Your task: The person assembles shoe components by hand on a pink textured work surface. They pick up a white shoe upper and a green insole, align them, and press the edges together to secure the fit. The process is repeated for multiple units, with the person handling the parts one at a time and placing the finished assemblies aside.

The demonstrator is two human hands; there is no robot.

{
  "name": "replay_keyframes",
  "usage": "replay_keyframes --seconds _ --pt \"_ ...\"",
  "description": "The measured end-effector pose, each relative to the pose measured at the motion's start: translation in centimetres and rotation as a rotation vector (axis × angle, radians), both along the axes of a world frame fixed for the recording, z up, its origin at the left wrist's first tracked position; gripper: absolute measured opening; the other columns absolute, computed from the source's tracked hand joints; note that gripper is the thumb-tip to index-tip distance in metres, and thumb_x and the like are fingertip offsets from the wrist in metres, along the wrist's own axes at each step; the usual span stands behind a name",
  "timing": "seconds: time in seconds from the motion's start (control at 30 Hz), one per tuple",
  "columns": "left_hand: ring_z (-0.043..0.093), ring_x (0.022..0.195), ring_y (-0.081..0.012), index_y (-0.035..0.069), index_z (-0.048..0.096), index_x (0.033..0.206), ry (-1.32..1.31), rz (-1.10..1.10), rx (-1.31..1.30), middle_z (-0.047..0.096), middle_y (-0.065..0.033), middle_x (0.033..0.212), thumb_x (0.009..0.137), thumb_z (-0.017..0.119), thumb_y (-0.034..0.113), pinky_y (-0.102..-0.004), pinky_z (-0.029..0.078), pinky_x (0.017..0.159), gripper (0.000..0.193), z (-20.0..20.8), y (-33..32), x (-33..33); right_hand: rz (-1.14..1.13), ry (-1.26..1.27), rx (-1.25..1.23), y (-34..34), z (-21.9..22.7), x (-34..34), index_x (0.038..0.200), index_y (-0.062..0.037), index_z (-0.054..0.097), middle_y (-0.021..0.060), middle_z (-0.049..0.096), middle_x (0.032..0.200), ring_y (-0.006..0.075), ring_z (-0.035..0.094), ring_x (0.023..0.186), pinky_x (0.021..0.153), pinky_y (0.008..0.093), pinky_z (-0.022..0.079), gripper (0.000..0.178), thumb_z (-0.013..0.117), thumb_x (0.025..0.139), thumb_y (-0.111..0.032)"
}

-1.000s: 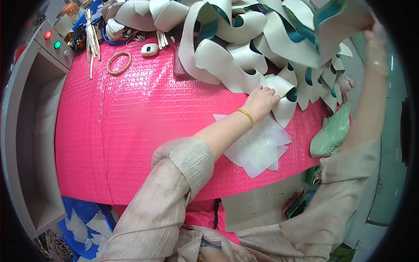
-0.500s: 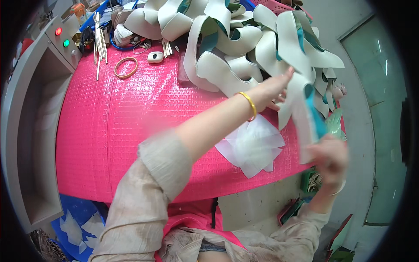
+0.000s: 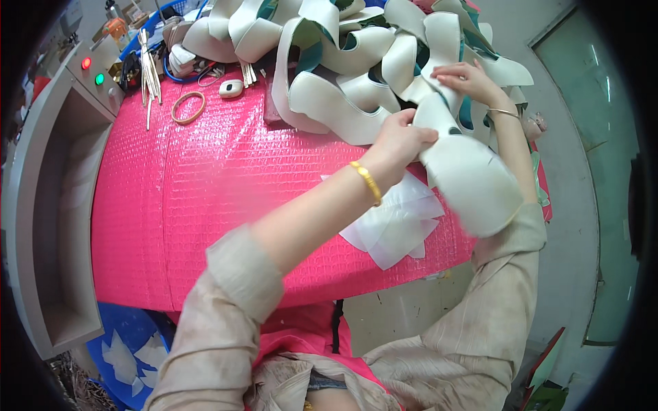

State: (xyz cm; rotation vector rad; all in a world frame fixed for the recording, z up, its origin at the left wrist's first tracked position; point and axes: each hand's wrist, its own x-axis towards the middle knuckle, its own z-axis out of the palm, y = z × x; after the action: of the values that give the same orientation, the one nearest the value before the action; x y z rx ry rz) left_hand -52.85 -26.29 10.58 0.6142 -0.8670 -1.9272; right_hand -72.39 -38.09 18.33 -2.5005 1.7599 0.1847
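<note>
A white shoe upper (image 3: pixel 471 179) with a rounded front hangs over the right part of the pink table. My left hand (image 3: pixel 401 142) pinches its narrower edge between thumb and fingers. My right hand (image 3: pixel 473 83) reaches past it, fingers stretched out and resting against white pieces at the pile's near right side. Behind both hands lies a heap of similar white uppers (image 3: pixel 336 106) with teal lining. Under the held upper, thin translucent white sheets (image 3: pixel 394 222) lie fanned on the table, partly covered by my left wrist.
The pink quilted cover (image 3: pixel 205 240) spreads over the table. A tan ring of tape (image 3: pixel 188 108), a small white device (image 3: pixel 231 88) and a bundle of thin strips (image 3: pixel 149 68) lie at the far left. A grey cabinet (image 3: pixel 51 226) borders the left; a blue bin (image 3: pixel 123 390) stands below it.
My right hand has left the upper's lower end and moved up to the pile. My left hand has shifted slightly left and now pinches the upper, which has turned its broad white face up.
</note>
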Motion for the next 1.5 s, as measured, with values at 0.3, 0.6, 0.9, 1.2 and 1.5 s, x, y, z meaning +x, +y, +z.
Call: replay_keyframes --seconds 0.3,0.6,0.9,1.2,1.5 --pt "0.057 0.088 -0.0168 0.000 0.044 0.118 0.128 0.045 -0.051 0.054 -0.0084 0.105 0.069 0.062 0.002 -0.0299 0.045 0.081 0.052 0.8 10.1 13.6 0.300 -1.619 0.353 10.9 -3.7 10.0 0.131 -0.0054 0.038 0.0064 0.055 0.115 0.0183 0.051 0.107 0.100 0.0353 0.030 0.053 0.056 0.085 -0.024" --pt "0.062 0.073 -0.0245 -0.002 0.036 0.130 -0.284 -0.038 -0.188 0.058 -0.0172 0.102 0.064 0.073 0.013 -0.0311 0.050 0.065 0.077 -0.9 18.8 27.0 0.616 -1.596 0.762 23.4 -13.4 23.0 0.103 -0.0031 0.051 0.0079 0.054 0.106 0.0179 0.053 0.101 0.092 0.0329 0.039 0.026 0.060 0.080 -0.011" --pt "0.057 0.095 -0.0269 0.001 0.056 0.104 -0.619 -0.061 -0.283 0.060 -0.0112 0.098 0.064 0.075 0.041 -0.0399 0.037 0.091 0.060 -7.9 28.9 30.4 0.777 -1.293 1.050 31.1 -17.3 25.3 0.128 -0.0043 0.038 0.0140 0.050 0.120 0.0254 0.047 0.114 0.098 0.0392 0.033 0.049 0.055 0.083 -0.017" --pt "0.044 0.119 -0.0270 0.011 0.064 0.096 -0.779 -0.374 -0.551 0.062 -0.0039 0.102 0.062 0.076 0.034 -0.0540 0.011 0.105 0.043 -7.1 32.6 33.9 0.900 -0.969 1.005 36.2 -17.2 27.6 0.121 -0.0069 0.048 0.0136 0.060 0.099 0.0285 0.059 0.089 0.083 0.0381 0.044 0.052 0.064 0.075 -0.026" --pt "0.061 0.090 -0.0206 0.002 0.063 0.085 -0.864 -0.057 -0.482 0.064 -0.0084 0.093 0.068 0.072 0.010 -0.0345 0.047 0.080 0.021 -4.7 28.7 33.2 0.055 -1.625 0.888 35.2 -15.7 26.5 0.086 -0.0018 0.055 0.0058 0.054 0.075 0.0148 0.055 0.076 0.069 0.0290 0.044 0.014 0.055 0.085 -0.016"
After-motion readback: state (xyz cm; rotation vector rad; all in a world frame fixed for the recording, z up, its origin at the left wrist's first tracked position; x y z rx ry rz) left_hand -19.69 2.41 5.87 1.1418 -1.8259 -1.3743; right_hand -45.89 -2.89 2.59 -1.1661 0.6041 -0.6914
